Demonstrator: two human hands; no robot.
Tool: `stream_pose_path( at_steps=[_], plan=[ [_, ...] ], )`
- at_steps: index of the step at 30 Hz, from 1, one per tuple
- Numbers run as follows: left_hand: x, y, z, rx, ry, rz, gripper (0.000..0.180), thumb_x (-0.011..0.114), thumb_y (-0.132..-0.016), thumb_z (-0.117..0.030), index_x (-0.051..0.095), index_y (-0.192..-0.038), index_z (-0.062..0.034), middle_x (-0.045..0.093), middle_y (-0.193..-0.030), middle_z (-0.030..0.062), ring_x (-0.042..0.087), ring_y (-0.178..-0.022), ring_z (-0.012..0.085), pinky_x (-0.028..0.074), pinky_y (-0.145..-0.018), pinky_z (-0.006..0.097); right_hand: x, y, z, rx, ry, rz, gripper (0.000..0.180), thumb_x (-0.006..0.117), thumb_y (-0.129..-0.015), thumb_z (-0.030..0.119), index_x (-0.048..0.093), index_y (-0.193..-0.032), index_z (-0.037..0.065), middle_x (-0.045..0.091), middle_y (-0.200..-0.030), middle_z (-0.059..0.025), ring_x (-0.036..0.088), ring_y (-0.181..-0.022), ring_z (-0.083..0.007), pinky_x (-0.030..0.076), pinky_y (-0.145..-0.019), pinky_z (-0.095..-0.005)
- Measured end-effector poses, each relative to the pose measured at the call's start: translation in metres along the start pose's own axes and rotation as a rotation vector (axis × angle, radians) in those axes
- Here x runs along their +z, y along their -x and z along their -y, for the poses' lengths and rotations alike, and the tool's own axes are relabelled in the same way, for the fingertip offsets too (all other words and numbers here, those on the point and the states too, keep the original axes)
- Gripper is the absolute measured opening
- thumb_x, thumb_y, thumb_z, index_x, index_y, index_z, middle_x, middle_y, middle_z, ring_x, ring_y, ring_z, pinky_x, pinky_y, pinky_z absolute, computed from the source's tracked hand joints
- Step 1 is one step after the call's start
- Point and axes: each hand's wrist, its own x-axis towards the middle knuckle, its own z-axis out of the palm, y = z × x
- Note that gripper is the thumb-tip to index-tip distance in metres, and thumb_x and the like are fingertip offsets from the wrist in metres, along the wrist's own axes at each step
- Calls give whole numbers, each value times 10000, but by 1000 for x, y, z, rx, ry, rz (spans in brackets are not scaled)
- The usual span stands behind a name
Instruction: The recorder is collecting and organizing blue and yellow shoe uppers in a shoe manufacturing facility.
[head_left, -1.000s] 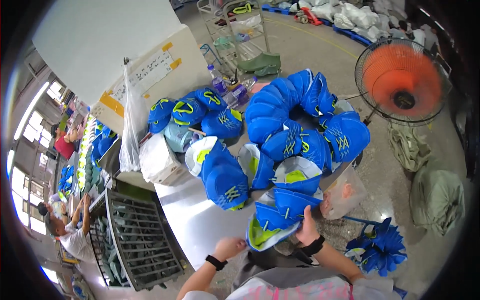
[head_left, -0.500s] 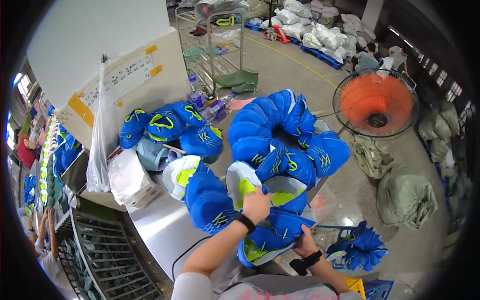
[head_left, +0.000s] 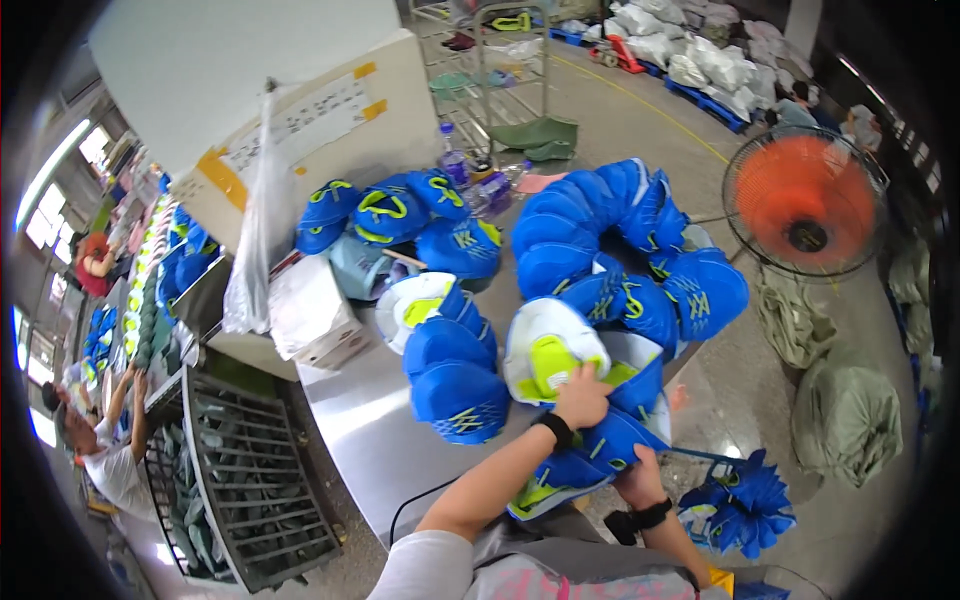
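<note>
Over the near edge of the metal table my left hand (head_left: pixel 582 397), with a black wristband, is closed on a blue shoe upper (head_left: pixel 550 350) whose white inside and lime lining face up. Lower and to the right, my right hand (head_left: pixel 642 482) has its thumb on the edge of another blue upper (head_left: pixel 590 460), its other fingers partly hidden beneath. These uppers overlap against my front. Just left of them lies a short row of nested blue uppers (head_left: pixel 455 395) with crossed lime lacing. Beyond, a long curved row of nested blue uppers (head_left: pixel 560 235) rests on the table.
Several blue shoes (head_left: pixel 390 215) stand by a white box (head_left: pixel 315 310) and purple bottles (head_left: pixel 490 190). An orange fan (head_left: pixel 800 200) is at right, with a bundle of blue uppers (head_left: pixel 740 505) below. A black metal cage cart (head_left: pixel 260 470) stands at left, near another person (head_left: pixel 115 465).
The view has turned left, so the scene shifts right. The upper at my left hand has tipped, showing more of its white and lime inside. My right hand still holds its upper's edge.
</note>
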Motion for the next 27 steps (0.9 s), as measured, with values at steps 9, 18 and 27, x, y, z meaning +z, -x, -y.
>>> stream_pose_path(
  at_steps=[9, 18, 27],
  plan=[
    [-48, 94, -1, 661, 656, -175, 291, 543, -681, 70, 589, -958, -5, 428, -1193, 179, 390, -1160, 358, 309, -984, 392, 33, 87, 25, -360, 918, -5, 691, 664, -712, 164, 343, -1292, -32, 505, -1173, -140, 519, -1057, -220, 391, -943, -354],
    [-22, 117, 109, 175, 1247, -181, 308, 473, -858, -104, 500, -1142, 11, 514, -1159, 128, 493, -1085, 256, 379, -927, 313, 87, 6, -58, -431, 996, 151, 801, 667, -735, 158, 197, -1363, -9, 299, -1290, -190, 358, -1169, -290, 316, -988, -389],
    [-178, 194, 191, -73, -46, -712, 1072, 808, -572, -381, 209, -1334, 77, 226, -1371, 308, 190, -1300, 442, 265, -1042, 459, 108, -10, -42, -49, 723, 101, 704, 656, -760, 94, 239, -1323, 23, 430, -1162, -118, 464, -1062, -202, 400, -923, -354]
  ],
)
